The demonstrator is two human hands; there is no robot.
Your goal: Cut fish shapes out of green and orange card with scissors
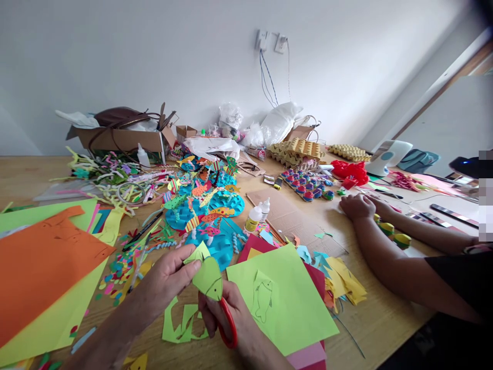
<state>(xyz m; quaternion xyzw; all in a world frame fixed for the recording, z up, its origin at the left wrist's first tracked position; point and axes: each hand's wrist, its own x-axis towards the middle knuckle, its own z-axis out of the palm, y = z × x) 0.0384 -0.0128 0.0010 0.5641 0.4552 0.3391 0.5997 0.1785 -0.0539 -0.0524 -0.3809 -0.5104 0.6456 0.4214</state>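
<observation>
My left hand pinches a green paper fish near its tail end. The fish has a drawn eye and a curved line behind the head. Red-handled scissors are in my right hand, just under the fish's head; their blades are hidden behind the paper. Below my hands lie green paper offcuts with curved cut edges. To the right, a green sheet with a fish drawn on it rests on red and pink sheets.
An orange sheet lies at left. Blue cut-out bases with paper fish stand ahead, beside glue bottles. Yellow scraps lie right. Another person's arms rest on the table at far right, near painted egg-carton pieces.
</observation>
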